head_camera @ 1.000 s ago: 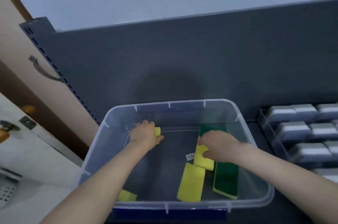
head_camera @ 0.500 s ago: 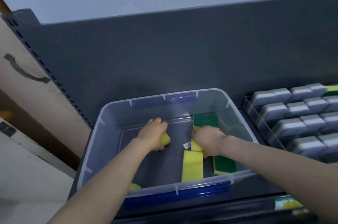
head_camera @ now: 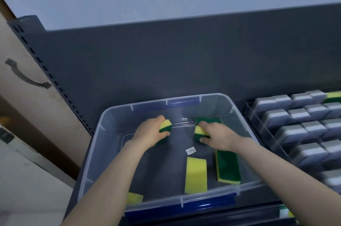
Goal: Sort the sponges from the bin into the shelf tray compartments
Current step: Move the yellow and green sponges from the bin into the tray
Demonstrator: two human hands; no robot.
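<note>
While flat in bin (head_camera: 96,144), yellow sponge (head_camera: 196,176) lengthwise front-to-back.

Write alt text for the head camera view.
Inside a clear plastic bin on a dark shelf, the left hand grips a yellow-and-green sponge and the right hand grips a second sponge. More loose sponges lie in the bin; a tray of grey sponges sits to its right.

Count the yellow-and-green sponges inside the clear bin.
6 sponges: one in the left hand, one in the right hand, one behind that hand, two loose near the front, one in the front-left corner; arms may hide more.
</note>
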